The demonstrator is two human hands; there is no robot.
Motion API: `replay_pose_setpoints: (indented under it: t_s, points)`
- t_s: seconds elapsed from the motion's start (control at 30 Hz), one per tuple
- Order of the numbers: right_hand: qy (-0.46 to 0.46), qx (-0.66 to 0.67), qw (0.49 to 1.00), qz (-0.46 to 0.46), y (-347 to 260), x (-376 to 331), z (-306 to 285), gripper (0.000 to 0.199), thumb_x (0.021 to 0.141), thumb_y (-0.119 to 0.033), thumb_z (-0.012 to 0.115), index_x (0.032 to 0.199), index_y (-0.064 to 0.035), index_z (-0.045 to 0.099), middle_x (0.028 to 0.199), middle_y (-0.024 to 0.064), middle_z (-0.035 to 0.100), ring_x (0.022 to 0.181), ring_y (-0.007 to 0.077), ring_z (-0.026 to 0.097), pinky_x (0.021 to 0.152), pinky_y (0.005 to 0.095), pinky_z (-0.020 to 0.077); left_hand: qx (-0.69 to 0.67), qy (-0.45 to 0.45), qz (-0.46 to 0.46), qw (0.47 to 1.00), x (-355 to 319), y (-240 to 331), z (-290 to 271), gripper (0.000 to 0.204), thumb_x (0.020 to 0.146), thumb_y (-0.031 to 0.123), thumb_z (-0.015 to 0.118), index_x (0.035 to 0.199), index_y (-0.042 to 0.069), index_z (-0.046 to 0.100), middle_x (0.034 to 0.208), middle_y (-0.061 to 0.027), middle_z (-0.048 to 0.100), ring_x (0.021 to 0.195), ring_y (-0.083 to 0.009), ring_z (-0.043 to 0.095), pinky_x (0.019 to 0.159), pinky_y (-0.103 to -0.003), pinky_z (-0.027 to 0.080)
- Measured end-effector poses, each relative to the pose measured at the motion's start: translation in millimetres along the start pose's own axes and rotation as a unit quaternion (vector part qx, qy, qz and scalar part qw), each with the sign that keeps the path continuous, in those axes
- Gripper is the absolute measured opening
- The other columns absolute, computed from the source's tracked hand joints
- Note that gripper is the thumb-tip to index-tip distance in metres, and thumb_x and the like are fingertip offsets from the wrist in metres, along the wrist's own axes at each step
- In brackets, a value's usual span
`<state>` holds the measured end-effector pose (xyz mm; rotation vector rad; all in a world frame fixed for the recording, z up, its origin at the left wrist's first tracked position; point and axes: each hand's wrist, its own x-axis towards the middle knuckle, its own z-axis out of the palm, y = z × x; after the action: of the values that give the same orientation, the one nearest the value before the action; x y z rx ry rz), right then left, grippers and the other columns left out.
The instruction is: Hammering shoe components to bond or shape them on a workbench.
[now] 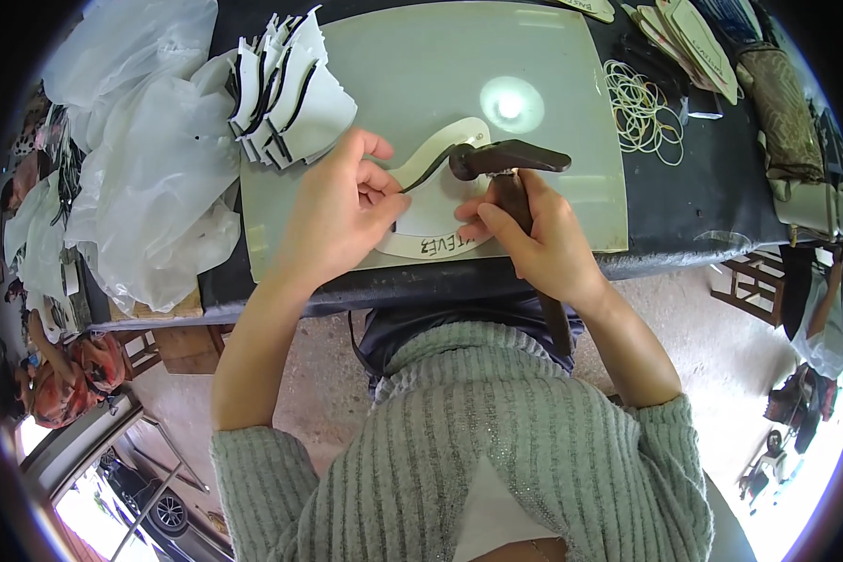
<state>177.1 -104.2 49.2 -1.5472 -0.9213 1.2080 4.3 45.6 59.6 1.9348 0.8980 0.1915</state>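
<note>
My right hand is wrapped round the handle of a dark hammer, whose head hangs just over the work. Thumb and fingertips of my left hand pinch a thin black edging strip along the curved upper edge of a white piece. That piece lies on a cream curved template with handwriting near its lower edge. My right fingertips rest by the white piece's right side, partly covering it. Whether the hammer touches the strip is hidden by its head.
Beneath lies a pale, glossy board on a black-covered table. Stacked white pieces with black edges stand at the back left, beside crumpled plastic bags. To the right are a tangle of pale cord and more cream templates.
</note>
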Motion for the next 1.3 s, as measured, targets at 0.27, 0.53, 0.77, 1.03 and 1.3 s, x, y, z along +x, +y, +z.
replay_pose_setpoints:
  t_s: [0.27,0.53,0.77,1.03,1.3]
  points:
    - [0.011,-0.003,1.0,-0.02,9,1,4,0.014,0.1,-0.001,0.053,0.108,0.0085,0.049,0.101,0.0153,0.069,0.091,0.0164,0.07,0.085,0.0289,0.0558,0.065,0.007,0.003,0.998,-1,2,5,0.039,0.08,0.001,0.07,0.113,-0.002,0.05,0.085,-0.0133,0.07,0.073,-0.0239,0.069,0.068,-0.034,0.054]
    - [-0.004,0.023,0.999,-0.039,10,3,0,0.02,0.1,-0.004,0.054,0.114,0.0083,0.048,0.102,0.0136,0.069,0.092,0.0168,0.072,0.073,0.0254,0.057,0.255,0.159,0.358,0.884,-26,-38,30,0.04,0.081,0.003,0.071,0.118,0.001,0.057,0.111,-0.0131,0.065,0.092,-0.0288,0.064,0.078,-0.037,0.052]
    - [-0.007,0.035,0.999,-0.002,0,3,-11,0.022,0.102,-0.012,0.052,0.116,0.0052,0.05,0.101,0.0131,0.07,0.084,0.0135,0.072,0.044,0.0166,0.0439,0.263,0.023,0.292,0.919,-28,-17,37,0.041,0.082,0.008,0.065,0.122,0.003,0.056,0.136,-0.0099,0.056,0.115,-0.0297,0.052,0.095,-0.043,0.044]
    - [0.028,-0.21,0.975,-0.062,-35,22,-47,0.025,0.101,-0.026,0.055,0.101,-0.0021,0.061,0.066,0.0072,0.062,0.057,0.0182,0.066,0.052,0.0329,0.0479,0.261,-0.017,0.302,0.917,-22,-20,27,0.041,0.081,0.007,0.062,0.121,0.003,0.056,0.141,-0.0098,0.053,0.115,-0.033,0.051,0.101,-0.048,0.039]
    - [-0.075,-0.582,0.804,-0.099,-39,39,-38,0.027,0.097,-0.03,0.058,0.094,-0.0031,0.057,0.069,0.0154,0.066,0.067,0.0363,0.067,0.059,0.0456,0.0514,0.194,0.077,0.329,0.921,-9,-30,38,0.037,0.08,0.016,0.071,0.114,0.005,0.063,0.13,-0.0092,0.058,0.112,-0.0298,0.053,0.099,-0.047,0.04]
